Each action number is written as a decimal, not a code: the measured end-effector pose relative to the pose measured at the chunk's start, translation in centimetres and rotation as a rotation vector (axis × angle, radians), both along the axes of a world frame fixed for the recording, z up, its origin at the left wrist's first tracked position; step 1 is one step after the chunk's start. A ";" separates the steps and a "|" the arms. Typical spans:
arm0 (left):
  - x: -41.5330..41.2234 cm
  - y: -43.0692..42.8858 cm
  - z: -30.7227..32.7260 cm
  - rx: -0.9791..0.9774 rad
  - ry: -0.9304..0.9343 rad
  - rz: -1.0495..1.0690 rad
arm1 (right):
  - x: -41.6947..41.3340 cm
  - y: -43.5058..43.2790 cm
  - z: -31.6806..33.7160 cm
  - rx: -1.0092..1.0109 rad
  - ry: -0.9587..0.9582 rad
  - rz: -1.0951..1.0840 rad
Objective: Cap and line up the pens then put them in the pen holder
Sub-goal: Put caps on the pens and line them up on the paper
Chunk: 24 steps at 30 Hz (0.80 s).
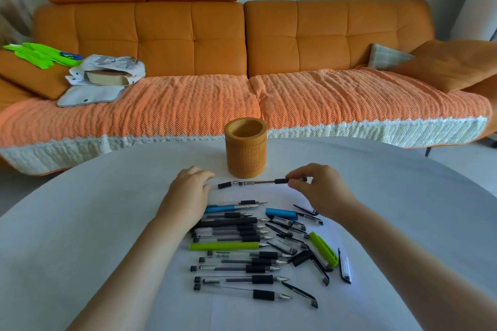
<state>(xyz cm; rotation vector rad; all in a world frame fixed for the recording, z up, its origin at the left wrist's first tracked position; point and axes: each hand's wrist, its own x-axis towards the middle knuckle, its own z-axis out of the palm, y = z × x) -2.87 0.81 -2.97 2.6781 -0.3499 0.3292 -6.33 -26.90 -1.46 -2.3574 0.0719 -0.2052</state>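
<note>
The right hand (320, 191) pinched a pen (255, 183) between thumb and forefinger, just past its black grip. It held the pen almost level. I could not tell whether the pen rested on the white table (107, 209) or was slightly above it. The left hand (188, 191) lay palm down with its fingers together and gently bent, and it held nothing. Its fingertips were just beside the black left end of the pen, but I could not tell if they touched it.

Directly behind the pen stood the pen holder (246, 153), an upright round pot of a wooden colour. Its front side carried carved signs in a grid, which were too fine to read.

Nearer to the person, between the two forearms, the uncapped pens (236, 263) lay side by side in a column, with their tips to the right. Most were clear with black grips; one was a thick green pen (226, 246) and one a blue pen (228, 208). Small dark labels showed on several barrels, but the print was too small to read. To the right of the column the loose caps (295, 234) lay in disorder, among them a blue cap (281, 213) and a green cap (322, 248).

Beyond the table stood an orange sofa (188, 35) with a woven cover (188, 102) on its seat. On its left part lay a pale bag (88, 94) with a thick book (107, 78) in it. The bag had large grey letters that I could not read.
</note>
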 end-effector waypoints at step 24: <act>-2.2 -2.0 2.2 0.070 -0.051 -0.024 | -1.9 -1.5 0.6 -0.350 0.061 0.145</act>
